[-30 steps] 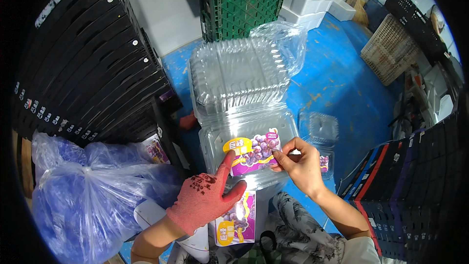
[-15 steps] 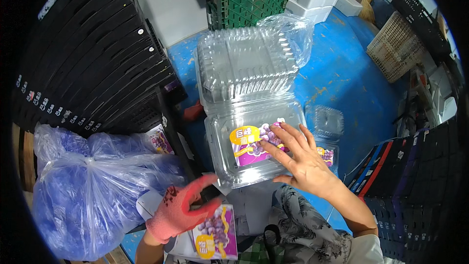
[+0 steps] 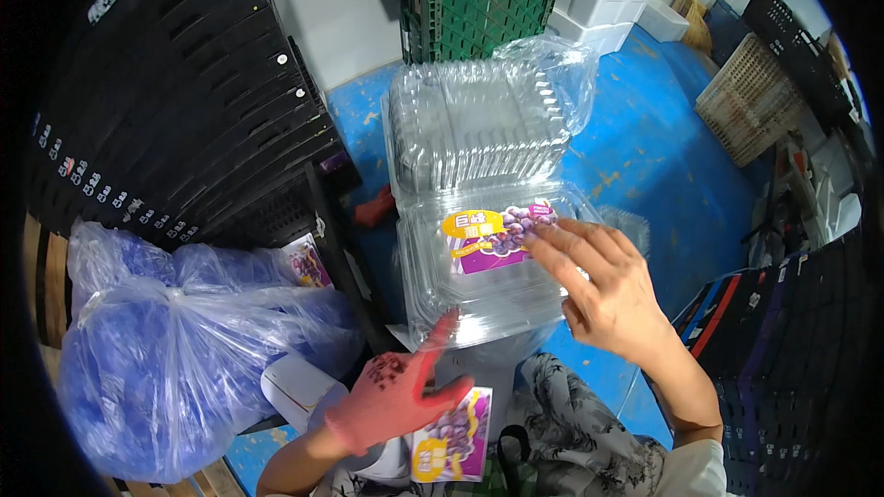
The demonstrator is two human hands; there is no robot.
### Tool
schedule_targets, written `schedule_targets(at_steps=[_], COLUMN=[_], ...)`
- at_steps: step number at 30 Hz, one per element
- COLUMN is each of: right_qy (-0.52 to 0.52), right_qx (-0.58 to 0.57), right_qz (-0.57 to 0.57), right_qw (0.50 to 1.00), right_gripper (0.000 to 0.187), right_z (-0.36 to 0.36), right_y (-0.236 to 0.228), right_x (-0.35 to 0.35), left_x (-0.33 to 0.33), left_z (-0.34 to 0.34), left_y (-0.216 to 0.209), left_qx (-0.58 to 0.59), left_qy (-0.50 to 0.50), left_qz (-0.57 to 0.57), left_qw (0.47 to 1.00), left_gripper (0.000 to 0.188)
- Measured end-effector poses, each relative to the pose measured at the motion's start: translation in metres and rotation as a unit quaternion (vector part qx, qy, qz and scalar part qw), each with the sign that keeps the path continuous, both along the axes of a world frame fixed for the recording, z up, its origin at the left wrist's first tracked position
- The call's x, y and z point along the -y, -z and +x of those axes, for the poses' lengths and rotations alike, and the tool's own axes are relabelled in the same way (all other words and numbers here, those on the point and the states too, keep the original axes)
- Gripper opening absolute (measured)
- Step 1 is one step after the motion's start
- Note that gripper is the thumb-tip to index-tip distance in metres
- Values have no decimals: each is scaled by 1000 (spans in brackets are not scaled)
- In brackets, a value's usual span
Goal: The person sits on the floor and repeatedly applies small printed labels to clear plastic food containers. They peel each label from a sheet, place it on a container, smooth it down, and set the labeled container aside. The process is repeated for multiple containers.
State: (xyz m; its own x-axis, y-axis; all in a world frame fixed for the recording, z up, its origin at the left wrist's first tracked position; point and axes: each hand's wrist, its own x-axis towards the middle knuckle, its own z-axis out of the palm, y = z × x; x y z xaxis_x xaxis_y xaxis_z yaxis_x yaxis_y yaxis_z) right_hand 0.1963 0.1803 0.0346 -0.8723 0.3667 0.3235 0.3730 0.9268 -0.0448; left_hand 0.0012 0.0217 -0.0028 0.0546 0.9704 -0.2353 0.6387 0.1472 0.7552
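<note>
My right hand (image 3: 603, 285) is bare, with its fingers stretched out on the right part of a purple and yellow grape label (image 3: 497, 244). That label lies on a clear plastic clamshell box (image 3: 488, 304), whose lid is hinged back against a tall stack of nested clear boxes (image 3: 479, 124). My left hand (image 3: 401, 396) wears a pink glove; its index finger reaches to the front edge of the box and its thumb stands apart. Below the thumb, a sheet or stack of similar grape labels (image 3: 456, 442) rests over my lap, partly behind the glove.
On the left stand stacked black crates (image 3: 184, 101) and a clear bag of blue-purple material (image 3: 175, 359). A green crate (image 3: 488, 0) and white foam boxes (image 3: 599, 0) are at the back. A beige basket (image 3: 750, 97) leans at the right, beyond dark crates (image 3: 764, 359).
My left hand has moved up and right, its index finger now at the box's front edge. My right fingers have slid toward the label's right side, uncovering more of it.
</note>
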Motion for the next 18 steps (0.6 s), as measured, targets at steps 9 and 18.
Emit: schedule_targets(at_steps=[9, 18], right_qy=[83, 147], right_qx=[-190, -432], right_qz=[101, 140], right_qw=[973, 879], right_gripper=[43, 30], right_z=[-5, 39], right_y=[-35, -47], right_x=[-37, -87], left_x=[4, -5], left_z=[9, 17], left_y=[28, 22], left_qx=[-170, -193], left_qy=[-12, -42], left_qz=[86, 11], left_qw=[981, 980], left_gripper=[76, 77])
